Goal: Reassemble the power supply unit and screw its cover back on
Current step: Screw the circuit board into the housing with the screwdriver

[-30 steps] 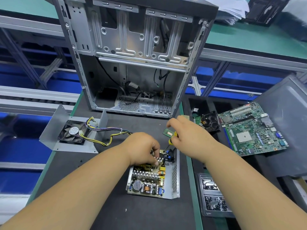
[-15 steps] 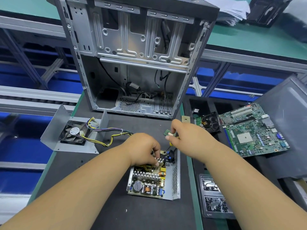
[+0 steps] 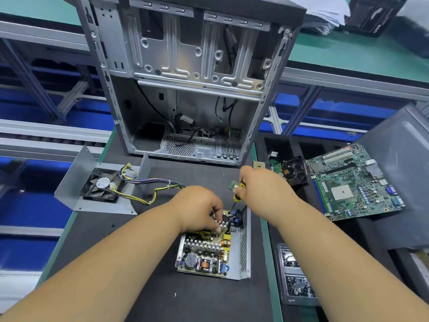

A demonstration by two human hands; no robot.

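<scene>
The open power supply unit [image 3: 243, 252] lies on the black mat, its circuit board [image 3: 206, 254] exposed inside the metal shell. My left hand [image 3: 197, 208] presses down on the heatsink at the board's far end. My right hand [image 3: 262, 187] grips a yellow and black screwdriver [image 3: 238, 196], tip down at the board's far right corner. The unit's grey cover [image 3: 76, 182] with a black fan [image 3: 102, 187] rests to the left, joined by coloured wires [image 3: 151, 182].
An empty computer case [image 3: 192, 77] stands upright behind the unit. A motherboard [image 3: 352, 182] and a black cooler [image 3: 293, 170] lie to the right. A tray of screws [image 3: 294, 275] sits at the near right. A small green chip [image 3: 233, 184] lies beside my right hand.
My right hand has risen slightly and tilted, bringing the screwdriver's tip onto the board's far right corner. My left hand stays on the heatsink.
</scene>
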